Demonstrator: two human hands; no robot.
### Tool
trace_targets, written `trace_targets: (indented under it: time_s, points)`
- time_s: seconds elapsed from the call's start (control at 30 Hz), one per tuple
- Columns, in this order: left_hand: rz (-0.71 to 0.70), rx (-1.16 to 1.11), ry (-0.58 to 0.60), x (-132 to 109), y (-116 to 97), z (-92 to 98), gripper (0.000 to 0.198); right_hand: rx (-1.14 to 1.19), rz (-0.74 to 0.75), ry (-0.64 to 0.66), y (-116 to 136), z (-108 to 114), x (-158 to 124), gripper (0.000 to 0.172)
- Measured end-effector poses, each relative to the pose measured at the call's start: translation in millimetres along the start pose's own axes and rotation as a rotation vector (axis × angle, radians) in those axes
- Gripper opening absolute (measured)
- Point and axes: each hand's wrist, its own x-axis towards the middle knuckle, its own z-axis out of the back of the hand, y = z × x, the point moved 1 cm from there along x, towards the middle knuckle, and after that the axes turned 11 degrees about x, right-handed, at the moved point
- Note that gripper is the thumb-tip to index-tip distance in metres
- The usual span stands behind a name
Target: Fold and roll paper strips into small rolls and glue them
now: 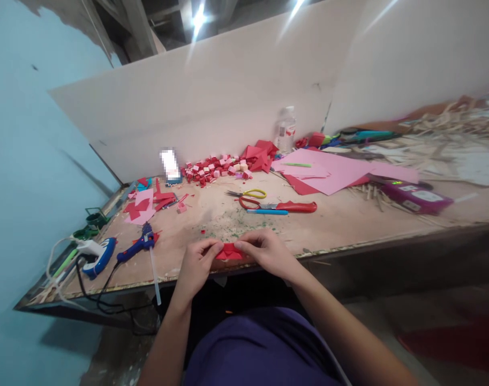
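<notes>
Left hand (pixel 198 261) and right hand (pixel 267 250) pinching opposite ends of a red paper piece (pixel 229 252), resting at desk (pixel 348 225) edge, scissors (pixel 250 194) lying beyond the hands, glue gun (pixel 137 247) lying left of the left hand.

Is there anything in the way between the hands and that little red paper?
Nothing visible. The left hand and right hand already pinch the red paper by its two ends, at the near edge of the table. The scissors and glue gun lie apart from it.

Your left hand (pixel 198 264) and right hand (pixel 267 252) pinch red paper piece (pixel 230 252) at worktop (pixel 348 228) edge; glue gun (pixel 137 247) lies left.
</notes>
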Motion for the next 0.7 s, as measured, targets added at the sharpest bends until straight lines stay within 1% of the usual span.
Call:
trace_targets:
  time_s: [0.13, 0.23, 0.4, 0.5, 0.6, 0.7]
  points:
    - [-0.007, 0.011, -0.03, 0.0, 0.5, -0.4, 0.03, -0.038, 0.024, -0.031, -2.8, 0.1, -0.2, 0.036]
    - [-0.013, 0.024, -0.027, 0.9, 2.0, -0.3, 0.032, -0.025, 0.015, -0.011, -1.6, -1.0, -1.1, 0.037]
    - [-0.027, 0.018, 0.026, 1.7, 3.6, -0.4, 0.031, -0.046, 0.002, 0.053, 2.1, -2.6, -1.7, 0.031]
    - [-0.032, -0.021, 0.037, 2.1, 2.4, -1.1, 0.028, -0.061, 0.019, 0.035, 2.6, -1.5, -1.5, 0.029]
    - [-0.036, -0.054, 0.096, 4.3, -2.5, -1.9, 0.023, -0.063, 0.036, 0.009, 2.4, -0.8, -2.2, 0.026]
    - [-0.045, -0.011, 0.138, 7.5, -11.5, -1.2, 0.022, -0.068, 0.05, 0.003, 2.9, -1.7, -3.4, 0.026]
